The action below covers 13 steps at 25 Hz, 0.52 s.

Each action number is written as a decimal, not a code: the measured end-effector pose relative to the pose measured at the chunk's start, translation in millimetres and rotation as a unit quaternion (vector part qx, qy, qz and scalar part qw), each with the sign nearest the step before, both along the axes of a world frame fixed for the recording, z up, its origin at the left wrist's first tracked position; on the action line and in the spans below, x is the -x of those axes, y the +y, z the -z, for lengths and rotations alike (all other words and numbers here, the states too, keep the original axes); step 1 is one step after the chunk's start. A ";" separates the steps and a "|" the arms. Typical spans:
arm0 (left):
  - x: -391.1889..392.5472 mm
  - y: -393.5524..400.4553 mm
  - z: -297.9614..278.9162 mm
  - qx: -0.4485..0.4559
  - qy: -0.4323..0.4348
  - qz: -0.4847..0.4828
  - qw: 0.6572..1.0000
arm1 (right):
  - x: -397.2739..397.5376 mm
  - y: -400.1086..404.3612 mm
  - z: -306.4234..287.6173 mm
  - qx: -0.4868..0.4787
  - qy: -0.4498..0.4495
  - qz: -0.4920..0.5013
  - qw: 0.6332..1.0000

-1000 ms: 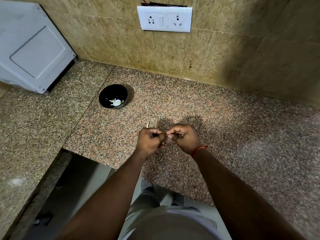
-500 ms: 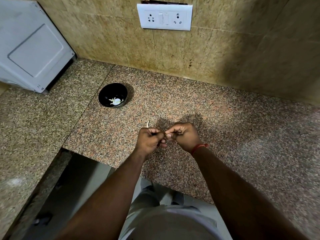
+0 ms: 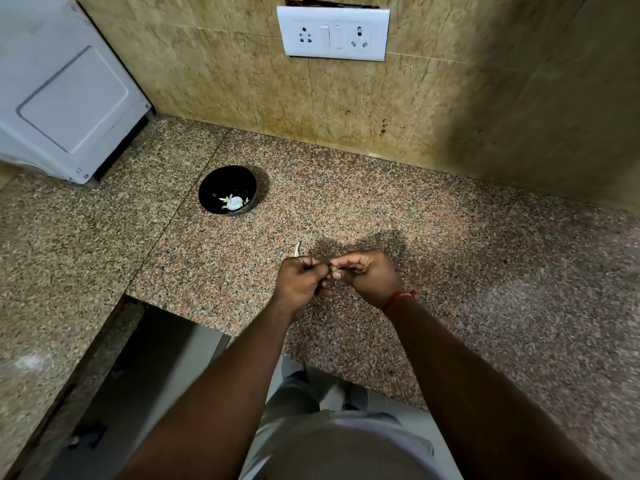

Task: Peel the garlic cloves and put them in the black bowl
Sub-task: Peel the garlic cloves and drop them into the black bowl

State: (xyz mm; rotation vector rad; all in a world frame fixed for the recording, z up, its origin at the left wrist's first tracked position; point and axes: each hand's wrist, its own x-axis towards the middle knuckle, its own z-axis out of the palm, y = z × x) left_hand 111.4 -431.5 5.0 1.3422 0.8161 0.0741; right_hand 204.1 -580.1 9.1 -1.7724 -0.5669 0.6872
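Observation:
The black bowl (image 3: 227,189) stands on the granite counter to the upper left of my hands, with pale peeled garlic (image 3: 234,202) lying in it. My left hand (image 3: 300,284) and my right hand (image 3: 367,274) meet fingertip to fingertip over the counter. Between them they pinch a small garlic clove (image 3: 334,269), of which only a pale sliver shows; my fingers hide most of it. A scrap of garlic skin (image 3: 297,249) lies on the counter just beyond my left hand.
A white appliance (image 3: 65,88) sits at the back left corner. A white switch and socket plate (image 3: 334,33) is on the tiled wall. The counter's front edge (image 3: 166,308) steps back at the lower left, leaving an open gap beside my body.
Both hands stay together at the same spot, with only small finger movements on the clove. The camera has shifted slightly.

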 end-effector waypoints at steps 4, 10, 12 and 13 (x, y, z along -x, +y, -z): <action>-2.4 -3.2 6.5 -0.013 0.007 0.015 1.000 | 1.7 0.6 8.6 -0.018 0.033 0.039 0.999; -11.3 -3.0 17.1 -0.047 0.066 -0.003 0.997 | 4.6 -1.8 18.9 -0.079 0.130 0.129 0.980; -12.3 -2.9 24.5 -0.088 0.098 0.011 0.991 | 3.5 -3.2 21.6 -0.102 0.160 0.154 0.970; -12.1 -2.5 28.9 -0.113 0.111 0.017 0.987 | 2.9 -4.2 21.7 -0.112 0.176 0.167 0.964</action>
